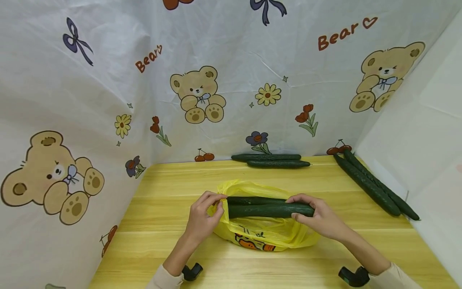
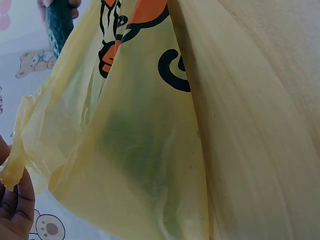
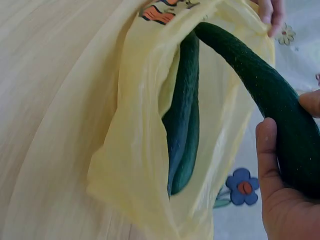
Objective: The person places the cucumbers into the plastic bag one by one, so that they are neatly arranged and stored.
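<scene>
My right hand (image 1: 319, 214) grips a dark green cucumber (image 3: 265, 75) near its right end, thumb on the near side and fingers over the far side. The cucumber's other end reaches into the mouth of a yellow plastic bag (image 1: 299, 237) with an orange cartoon print. At the bag's left rim, my left hand (image 1: 205, 212) pinches the plastic between thumb and fingers. Inside the bag, the right wrist view shows more cucumbers (image 3: 182, 120) lying together. Green shows dimly through the bag's side in the left wrist view.
Two cucumbers (image 1: 274, 160) lie against the back wall. Another pair (image 1: 371, 186) lies slantwise along the right wall. The wooden tabletop (image 1: 144, 241) is bounded by a bear-printed cloth (image 1: 238, 56) at the back and left.
</scene>
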Demonstrator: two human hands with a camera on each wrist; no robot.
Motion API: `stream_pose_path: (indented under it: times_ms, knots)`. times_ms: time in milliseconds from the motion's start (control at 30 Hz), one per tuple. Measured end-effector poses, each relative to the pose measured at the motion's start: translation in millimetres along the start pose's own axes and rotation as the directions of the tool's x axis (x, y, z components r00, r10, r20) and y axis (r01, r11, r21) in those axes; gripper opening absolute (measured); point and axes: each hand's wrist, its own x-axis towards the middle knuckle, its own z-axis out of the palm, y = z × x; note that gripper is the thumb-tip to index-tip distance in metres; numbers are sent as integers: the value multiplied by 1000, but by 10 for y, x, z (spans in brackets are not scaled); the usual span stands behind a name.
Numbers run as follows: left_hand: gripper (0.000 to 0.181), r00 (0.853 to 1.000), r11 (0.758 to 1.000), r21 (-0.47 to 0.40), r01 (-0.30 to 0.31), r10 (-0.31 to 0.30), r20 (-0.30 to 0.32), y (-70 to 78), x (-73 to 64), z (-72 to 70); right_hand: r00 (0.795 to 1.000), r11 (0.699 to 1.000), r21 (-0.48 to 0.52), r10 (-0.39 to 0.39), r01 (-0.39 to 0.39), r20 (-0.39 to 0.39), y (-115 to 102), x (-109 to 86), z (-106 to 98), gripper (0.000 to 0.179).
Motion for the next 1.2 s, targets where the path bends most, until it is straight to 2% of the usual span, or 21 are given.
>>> stream_pose_path:
  times_ms: [100,233,367,633,700,800,900,1033,1200]
  knots:
    - [24,1000,1000,-1,-4,4,-1,5,1,-7,1000,1000,17,9,-10,22,2,86,97,30]
    - [23,1000,1000,5,-5,5,-6,7,4,-19,1000,1000,-18,21,-21,17,-19,193,224,29]
    - [23,1000,1000,0,-1,1,-7,9,9,-21,1000,1000,-19,2,-1,21,-58,274,310,31]
    - [24,1000,1000,-4,-5,5,-9,12,20,-13,998,999,-41,-24,26,50,-64,308,331,32]
    - [25,1000,1000,-7,-5,5,-9,12,18,-8,998,994,-104,-18,24,63,-31,314,328,34]
    - [27,1000,1000,-8,-2,2,-6,13,14,-7,996,962,-270,-16,40,92,26,308,327,36]
    - [28,1000,1000,-7,0,0,-8,15,12,-8,993,906,-417,-31,77,117,63,278,330,37]
    - [30,1000,1000,-2,-3,3,-14,13,8,-10,989,879,-466,-37,101,145,82,243,341,39]
    - [29,1000,1000,-4,-4,4,-14,16,15,-10,988,829,-547,-40,116,148,103,215,350,36]
